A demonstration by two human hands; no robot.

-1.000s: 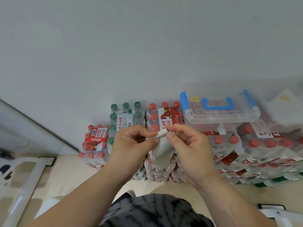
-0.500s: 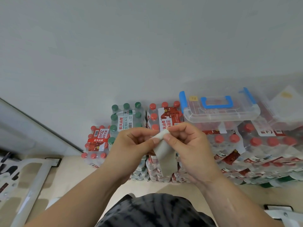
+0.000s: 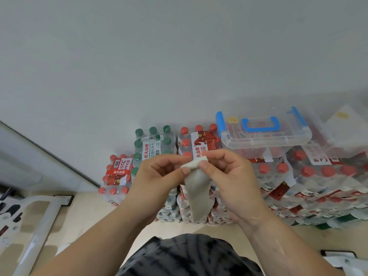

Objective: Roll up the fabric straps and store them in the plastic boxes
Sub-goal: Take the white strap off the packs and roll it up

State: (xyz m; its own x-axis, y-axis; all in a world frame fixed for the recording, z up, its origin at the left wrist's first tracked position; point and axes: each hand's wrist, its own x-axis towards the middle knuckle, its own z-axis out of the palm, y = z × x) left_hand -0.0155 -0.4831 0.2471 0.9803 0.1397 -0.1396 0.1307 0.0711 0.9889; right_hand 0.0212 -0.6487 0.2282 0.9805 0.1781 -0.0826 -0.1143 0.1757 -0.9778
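Rolling step, barely started. Left grip [image 3: 159,176] pinches the rolled end of the fabric strap [image 3: 199,193], held mid-air close in front of me. Right grip [image 3: 229,176] pinches the same end. Next I'd wind tight, feeding the tail up, then reach far right to the lidded plastic box [image 3: 264,141]. More tail hangs than a second ago.

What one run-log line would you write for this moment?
fabric strap: top end rolled, tail hanging | left hand: pinches roll | right hand: pinches roll | plastic box: lidded, on bottle packs
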